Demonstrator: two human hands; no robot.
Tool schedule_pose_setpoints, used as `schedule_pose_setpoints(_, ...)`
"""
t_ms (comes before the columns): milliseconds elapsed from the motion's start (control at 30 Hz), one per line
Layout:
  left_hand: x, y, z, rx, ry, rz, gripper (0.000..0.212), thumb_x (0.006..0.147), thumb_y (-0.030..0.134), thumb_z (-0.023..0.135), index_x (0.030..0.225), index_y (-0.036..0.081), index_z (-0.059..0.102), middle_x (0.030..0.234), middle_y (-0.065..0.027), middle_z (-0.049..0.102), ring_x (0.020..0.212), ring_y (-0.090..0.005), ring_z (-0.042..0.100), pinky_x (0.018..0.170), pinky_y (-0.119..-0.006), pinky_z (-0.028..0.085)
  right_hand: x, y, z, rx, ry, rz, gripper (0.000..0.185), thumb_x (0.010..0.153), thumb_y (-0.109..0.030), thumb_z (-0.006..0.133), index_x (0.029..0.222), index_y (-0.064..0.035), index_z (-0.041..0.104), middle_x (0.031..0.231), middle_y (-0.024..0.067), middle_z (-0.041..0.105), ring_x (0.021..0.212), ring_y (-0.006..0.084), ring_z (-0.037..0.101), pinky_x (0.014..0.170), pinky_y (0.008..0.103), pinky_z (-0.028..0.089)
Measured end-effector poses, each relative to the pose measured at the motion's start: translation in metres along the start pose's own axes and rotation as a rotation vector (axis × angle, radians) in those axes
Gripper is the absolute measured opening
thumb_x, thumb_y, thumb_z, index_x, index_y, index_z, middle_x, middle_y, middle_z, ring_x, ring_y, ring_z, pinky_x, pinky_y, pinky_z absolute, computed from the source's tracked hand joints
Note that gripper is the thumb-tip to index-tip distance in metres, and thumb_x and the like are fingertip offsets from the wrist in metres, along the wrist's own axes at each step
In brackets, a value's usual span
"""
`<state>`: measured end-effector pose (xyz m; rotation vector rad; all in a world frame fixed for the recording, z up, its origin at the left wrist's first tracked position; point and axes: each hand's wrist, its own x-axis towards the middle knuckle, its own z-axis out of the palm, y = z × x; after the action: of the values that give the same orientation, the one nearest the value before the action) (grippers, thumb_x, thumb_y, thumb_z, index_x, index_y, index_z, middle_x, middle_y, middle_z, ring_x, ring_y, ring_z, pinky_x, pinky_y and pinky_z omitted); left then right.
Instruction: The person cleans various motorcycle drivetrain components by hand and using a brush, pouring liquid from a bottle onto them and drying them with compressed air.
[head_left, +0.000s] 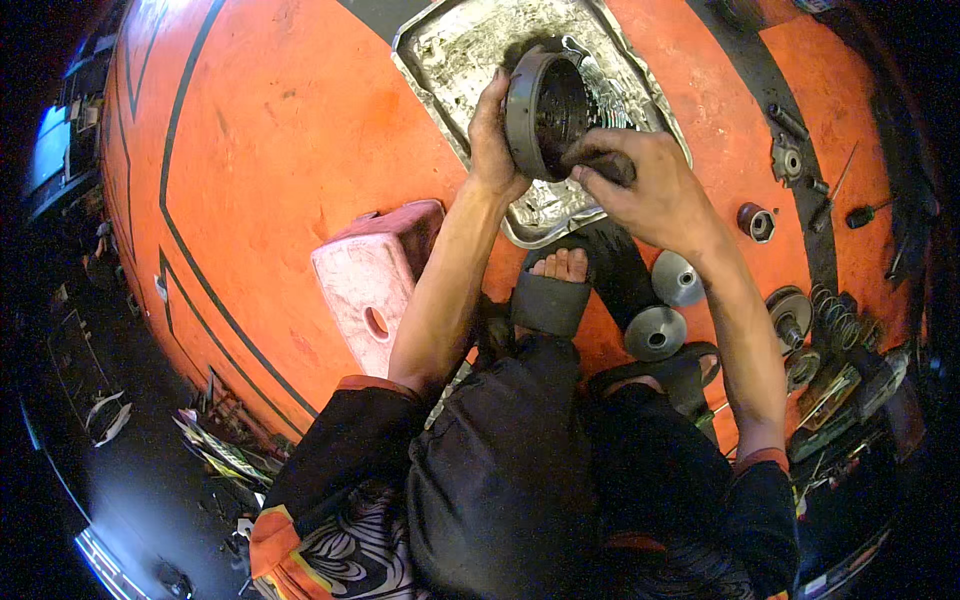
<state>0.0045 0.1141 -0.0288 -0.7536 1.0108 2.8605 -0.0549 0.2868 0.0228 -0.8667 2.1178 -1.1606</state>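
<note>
My left hand (491, 142) grips the outer wall of a dark metal clutch bell (525, 112), holding it tilted above a shallow metal tray (529, 217). The open side of the bell faces right, and its inside looks dark and wet. At the lower rim of the bell, my right hand (637, 180) pinches a dark, dirty piece (616, 166), possibly a rag or sponge; its exact kind cannot be told. Dark liquid glistens in the tray (607, 97) behind the bell.
Pulley discs (677, 277) lie near my feet. Right of them are a large socket (756, 223), a pulley with a shaft (789, 319), a coil spring (832, 315) and a screwdriver (860, 217). A pink plastic stool (364, 277) stands left on the orange floor.
</note>
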Motion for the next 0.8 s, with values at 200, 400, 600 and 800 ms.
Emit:
schedule_pose_setpoints(200, 0.0, -0.01, 0.0, 0.01, -0.006, -0.011, 0.066, 0.092, 0.058, 0.041, 0.132, 0.006, 0.051, 0.123, -0.0135, 0.061, 0.108, -0.0267, 0.062, 0.096, -0.042, 0.049, 0.014, 0.03, -0.007, 0.485, 0.215, 0.073, 0.019, 0.085, -0.014, 0.068, 0.102, -0.004, 0.068, 0.092, 0.0073, 0.071, 0.085, 0.0147, 0.067, 0.08, 0.0283, 0.053)
schedule_pose_setpoints(400, 0.003, -0.007, -0.01, 0.016, 0.031, -0.021, 0.061, 0.094, 0.054, 0.041, 0.128, 0.005, 0.053, 0.112, -0.0135, 0.064, 0.098, -0.0224, 0.065, 0.087, -0.037, 0.054, -0.007, 0.009, -0.003, -0.025, -0.125, -0.06, 0.019, 0.083, -0.014, 0.068, 0.101, -0.0078, 0.069, 0.1, 0.0142, 0.069, 0.093, 0.0291, 0.067, 0.084, 0.0363, 0.052)
schedule_pose_setpoints(600, -0.002, -0.009, -0.005, 0.02, 0.007, 0.005, 0.061, 0.094, 0.055, 0.041, 0.131, 0.006, 0.051, 0.117, -0.0128, 0.063, 0.099, -0.0217, 0.065, 0.086, -0.038, 0.054, 0.009, 0.021, 0.003, 0.446, 0.294, -0.018, 0.019, 0.085, -0.015, 0.068, 0.1, -0.0049, 0.069, 0.095, 0.0161, 0.07, 0.087, 0.0262, 0.069, 0.08, 0.0333, 0.053)
schedule_pose_setpoints(800, -0.003, 0.004, -0.013, -0.05, 0.001, -0.096, 0.067, 0.093, 0.057, 0.036, 0.134, 0.005, 0.05, 0.125, -0.0158, 0.06, 0.111, -0.028, 0.061, 0.096, -0.045, 0.049, -0.005, -0.008, -0.001, 0.007, -0.094, -0.177, 0.018, 0.08, -0.014, 0.068, 0.096, -0.0057, 0.07, 0.089, 0.0152, 0.069, 0.08, 0.0353, 0.067, 0.075, 0.0396, 0.053)
